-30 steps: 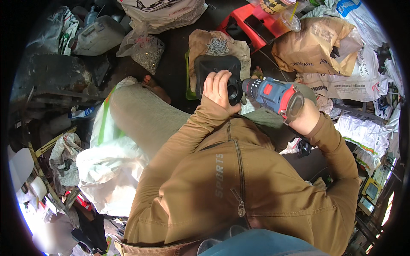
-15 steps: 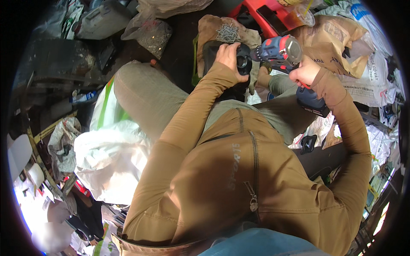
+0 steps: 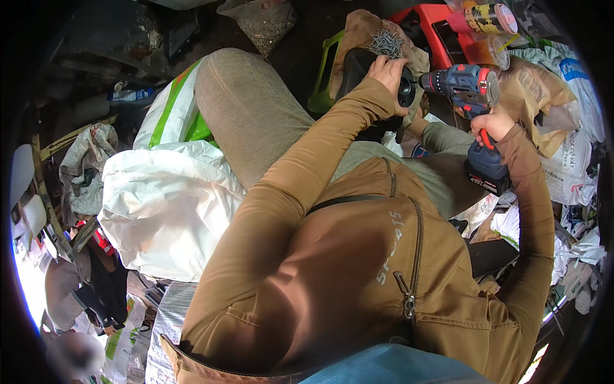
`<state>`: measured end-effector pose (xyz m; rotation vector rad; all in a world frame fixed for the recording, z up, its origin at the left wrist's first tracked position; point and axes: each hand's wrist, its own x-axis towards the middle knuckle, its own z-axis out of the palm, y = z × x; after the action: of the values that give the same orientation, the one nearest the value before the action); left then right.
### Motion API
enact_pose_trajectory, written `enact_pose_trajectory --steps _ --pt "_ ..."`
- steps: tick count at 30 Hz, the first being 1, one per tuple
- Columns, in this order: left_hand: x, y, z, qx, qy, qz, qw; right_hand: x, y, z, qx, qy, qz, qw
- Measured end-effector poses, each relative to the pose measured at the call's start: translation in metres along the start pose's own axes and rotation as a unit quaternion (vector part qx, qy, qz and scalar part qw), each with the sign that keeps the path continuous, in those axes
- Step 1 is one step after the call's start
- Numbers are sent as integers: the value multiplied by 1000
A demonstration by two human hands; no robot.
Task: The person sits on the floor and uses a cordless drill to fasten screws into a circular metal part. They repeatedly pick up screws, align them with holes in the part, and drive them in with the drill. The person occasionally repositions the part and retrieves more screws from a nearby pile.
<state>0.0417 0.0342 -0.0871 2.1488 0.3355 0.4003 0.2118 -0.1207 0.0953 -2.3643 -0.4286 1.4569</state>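
Observation:
My left hand (image 3: 387,75) grips a black part (image 3: 405,93) with a round, ring-like end facing right. Its fingers lie over the top and the thumb is below. My right hand (image 3: 494,124) is wrapped round the handle of a blue-grey and red cordless drill (image 3: 465,86). The drill lies roughly level, its nose pointing left at the black part's round end. A narrow gap shows between chuck and part; whether the bit touches cannot be made out. Just beyond my left hand, a pile of screws (image 3: 386,43) rests on a brown cloth (image 3: 358,29).
A green frame (image 3: 322,80) stands left of the cloth, and a red plastic stool (image 3: 419,14) behind it. Cups (image 3: 491,19) stand at the far right, near a brown paper bag (image 3: 534,96). A white sack (image 3: 169,205) lies by my left leg. Another person (image 3: 96,288) is at lower left.
The view has shifted, so the scene sits further right and higher. The drill has turned more side-on, its handle now showing below. Both hands keep their grips.

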Motion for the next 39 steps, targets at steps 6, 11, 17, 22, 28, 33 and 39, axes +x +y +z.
enact_pose_trajectory --steps 6,11,17,22,28,33,39 --pt "-3 -1 1 3 5 1 1000 -4 -4 5 10 -6 -12 1000" --pt "-7 -10 7 -22 32 24 999 -5 -6 11 -1 24 4 1000" --pt "-13 -19 13 -27 46 24 998 0 -12 20 -78 34 17 996" --pt "-12 -17 13 4 4 -11 1000 -4 -21 27 -88 34 10 995" --pt "-6 -7 15 64 -41 -67 995 -7 -27 29 -83 38 11 996" --pt "-8 -9 16 77 -24 -49 996 -5 -24 27 -90 24 3 996" --pt "-12 -13 14 74 -7 -25 997 -7 -30 27 -112 20 25 993"
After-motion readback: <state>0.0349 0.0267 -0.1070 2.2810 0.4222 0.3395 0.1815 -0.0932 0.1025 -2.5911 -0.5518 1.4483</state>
